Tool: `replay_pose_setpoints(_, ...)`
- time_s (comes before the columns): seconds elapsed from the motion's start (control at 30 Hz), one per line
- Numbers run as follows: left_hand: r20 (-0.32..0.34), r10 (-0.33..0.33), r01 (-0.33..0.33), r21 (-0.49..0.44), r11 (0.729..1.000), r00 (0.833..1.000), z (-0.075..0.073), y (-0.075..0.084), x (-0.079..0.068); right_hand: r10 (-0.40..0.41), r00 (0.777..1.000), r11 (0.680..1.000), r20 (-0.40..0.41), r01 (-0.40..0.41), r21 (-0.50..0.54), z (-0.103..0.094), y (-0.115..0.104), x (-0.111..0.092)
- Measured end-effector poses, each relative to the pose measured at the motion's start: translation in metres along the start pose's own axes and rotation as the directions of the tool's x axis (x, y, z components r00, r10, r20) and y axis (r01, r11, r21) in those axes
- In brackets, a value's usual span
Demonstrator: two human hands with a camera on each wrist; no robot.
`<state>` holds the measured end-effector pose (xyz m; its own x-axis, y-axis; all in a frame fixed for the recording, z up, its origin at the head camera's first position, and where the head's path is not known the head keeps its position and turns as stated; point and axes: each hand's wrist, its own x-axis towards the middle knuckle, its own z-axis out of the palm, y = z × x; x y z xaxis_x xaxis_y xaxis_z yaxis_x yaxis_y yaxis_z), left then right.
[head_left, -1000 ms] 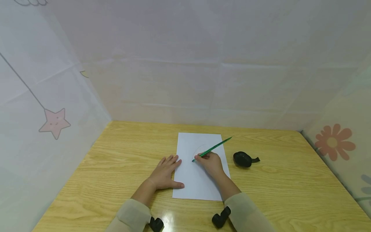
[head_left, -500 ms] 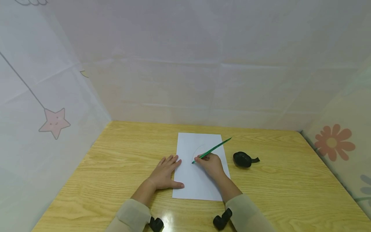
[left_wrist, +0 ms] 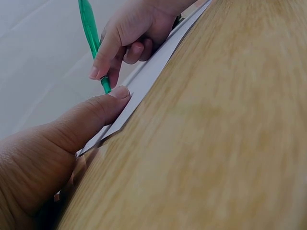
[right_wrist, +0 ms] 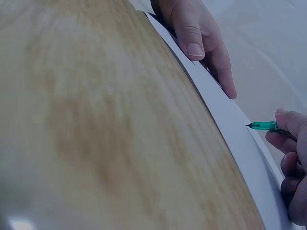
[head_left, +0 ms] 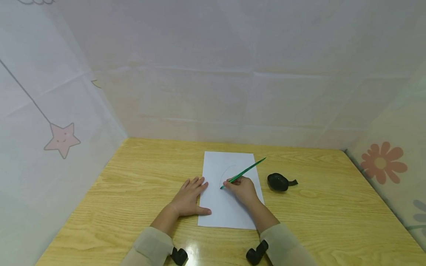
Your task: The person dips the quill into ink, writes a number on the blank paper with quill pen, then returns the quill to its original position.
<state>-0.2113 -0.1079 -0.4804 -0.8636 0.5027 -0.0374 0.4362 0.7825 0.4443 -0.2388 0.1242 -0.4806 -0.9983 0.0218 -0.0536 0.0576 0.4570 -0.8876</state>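
A sheet of white paper [head_left: 229,216] lies upright on the wooden table. My right hand [head_left: 244,190] pinches a green pen [head_left: 247,169] between thumb and fingers, its point at the paper and its back end slanting up to the right. Behind the pen tip runs a thin curved line [head_left: 224,173] drawn on the sheet. Fingers spread, my left hand [head_left: 188,199] rests at the paper's left edge, with the thumb lying on the sheet. The right wrist view shows the pen's dark point [right_wrist: 248,125] close to the paper.
To the right of the paper sits a rounded black object [head_left: 278,182] with a short tab. The table [head_left: 332,207] is wood-grained. Pale printed sheeting [head_left: 206,74] surrounds its back and sides. A small black device [head_left: 179,256] is worn at each wrist.
The pen point has moved slightly down toward me, and the curved line has grown longer with it. My right hand has shifted a little; the left hand has stayed in place.
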Motion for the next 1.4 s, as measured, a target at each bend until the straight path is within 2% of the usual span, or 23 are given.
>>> replay_pose_setpoints(1.07, 0.001, -0.011, 0.011, 0.001, 1.0, 1.0, 0.001, 0.0, -0.001, -0.031, 0.999, 0.999, 0.036, 0.032, -0.03, -0.006, 0.004, -0.011)
replay_pose_setpoints(1.4, -0.022, 0.019, -0.019, -0.018, 1.0, 1.0, 0.001, 0.0, -0.002, -0.027, 0.998, 0.999, 0.049, 0.029, -0.024, -0.011, 0.003, -0.015)
